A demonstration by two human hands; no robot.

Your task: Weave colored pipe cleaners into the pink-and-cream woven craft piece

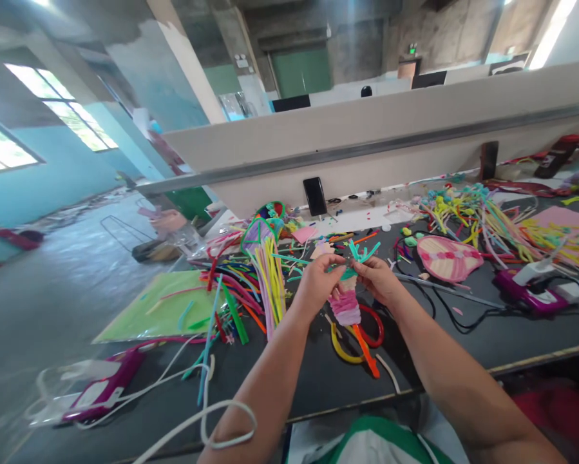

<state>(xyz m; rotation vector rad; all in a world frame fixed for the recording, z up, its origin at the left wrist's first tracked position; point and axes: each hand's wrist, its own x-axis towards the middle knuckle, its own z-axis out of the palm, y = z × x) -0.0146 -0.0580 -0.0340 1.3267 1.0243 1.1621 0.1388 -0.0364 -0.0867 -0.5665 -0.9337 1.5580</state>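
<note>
The left hand [324, 278] has its fingertips drawn nearly together; whether they grip anything is too small to tell. Close beside it, the right hand [377, 278] is pinched on a small bunch of teal stems [362, 252]. Just below and between the hands is a pink and purple striped piece [346, 309], with an orange strip [365, 351] beneath it on the desk [313, 380]. Yellow and lilac stems [270, 277] lie left of the left hand, a pink striped oval [449, 259] right of the right hand, and a phone [315, 196] beyond both.

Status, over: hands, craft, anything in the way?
Left hand, right hand: close together at turquoise strips. Pink piece just below. Yellow loop nearby, nothing visibly blocking.
</note>
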